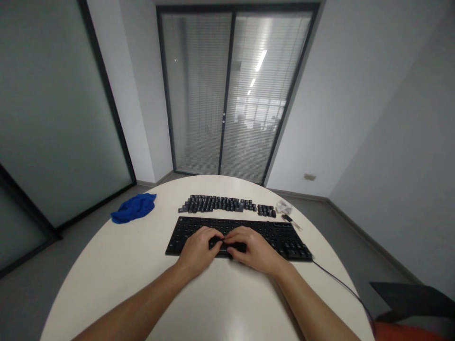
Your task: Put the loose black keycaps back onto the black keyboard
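A black keyboard (pixel 202 226) lies across the table, most of its keycaps off, with some caps still at its lower right. Over its front middle, my left hand (pixel 199 248) has thumb and index finger curled closed. My right hand (pixel 254 248) mirrors it, its fingers also pinched, and the fingertips of both hands meet just above the keyboard. Whatever is between them is too small and dark to make out. Loose black keycaps (pixel 215 203) are laid out in rows behind the keyboard, and a smaller group of keycaps (pixel 266 210) sits at their right.
A blue cloth (pixel 134 208) lies crumpled at the left of the round table (pixel 117 265). At the right are a clear plastic bag (pixel 284 206) and a small dark-headed tool (pixel 287 218). The cable (pixel 337 279) runs off the right edge near a chair (pixel 415 298).
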Demonstrator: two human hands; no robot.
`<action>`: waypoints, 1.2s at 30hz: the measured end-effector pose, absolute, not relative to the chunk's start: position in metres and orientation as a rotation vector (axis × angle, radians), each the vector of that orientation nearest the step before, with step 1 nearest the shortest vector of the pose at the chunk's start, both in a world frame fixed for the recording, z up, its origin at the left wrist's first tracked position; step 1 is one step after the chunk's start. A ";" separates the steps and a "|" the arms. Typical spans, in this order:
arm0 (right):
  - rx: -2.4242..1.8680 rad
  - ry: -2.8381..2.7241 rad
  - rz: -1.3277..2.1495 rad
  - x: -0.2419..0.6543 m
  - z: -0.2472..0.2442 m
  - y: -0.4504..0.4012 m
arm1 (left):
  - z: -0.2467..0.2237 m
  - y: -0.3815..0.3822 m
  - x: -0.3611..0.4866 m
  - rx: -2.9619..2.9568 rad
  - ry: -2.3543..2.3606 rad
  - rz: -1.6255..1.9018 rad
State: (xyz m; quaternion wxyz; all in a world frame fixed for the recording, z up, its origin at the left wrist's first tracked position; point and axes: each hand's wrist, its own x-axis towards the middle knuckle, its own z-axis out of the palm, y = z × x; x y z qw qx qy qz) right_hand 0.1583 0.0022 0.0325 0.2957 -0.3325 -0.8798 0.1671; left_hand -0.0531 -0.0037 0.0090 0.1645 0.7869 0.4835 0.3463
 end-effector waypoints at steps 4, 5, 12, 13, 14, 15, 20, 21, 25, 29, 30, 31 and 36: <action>-0.886 -2.354 0.470 0.160 0.036 0.001 | 0.012 -0.005 -0.053 2.295 1.356 0.966; -0.895 -2.354 0.469 0.160 0.036 0.001 | 0.014 -0.006 -0.054 2.318 1.337 0.953; -0.967 -2.392 0.437 0.164 0.038 0.000 | 0.026 -0.012 -0.059 2.541 1.238 0.813; -0.969 -2.401 0.430 0.164 0.038 0.000 | 0.027 -0.013 -0.060 2.576 1.217 0.787; -0.969 -2.410 0.423 0.165 0.039 0.000 | 0.028 -0.012 -0.062 2.607 1.197 0.758; -0.968 -2.418 0.418 0.165 0.039 -0.001 | 0.028 -0.012 -0.063 2.635 1.181 0.730; -0.951 -2.445 0.398 0.165 0.040 0.000 | 0.029 -0.010 -0.067 2.697 1.145 0.653; -0.949 -2.448 0.396 0.165 0.040 0.000 | 0.029 -0.010 -0.068 2.700 1.141 0.655; -0.933 -2.458 0.388 0.165 0.039 0.000 | 0.028 -0.009 -0.068 2.711 1.127 0.666; -0.933 -2.459 0.400 0.164 0.039 0.000 | 0.029 -0.008 -0.069 2.738 1.109 0.632; -0.932 -2.458 0.405 0.164 0.039 0.000 | 0.029 -0.008 -0.069 2.745 1.107 0.621; -0.932 -2.457 0.409 0.164 0.039 0.000 | 0.030 -0.008 -0.069 2.753 1.105 0.609; -0.934 -2.443 0.416 0.164 0.037 -0.001 | 0.032 -0.008 -0.069 2.793 1.080 0.560</action>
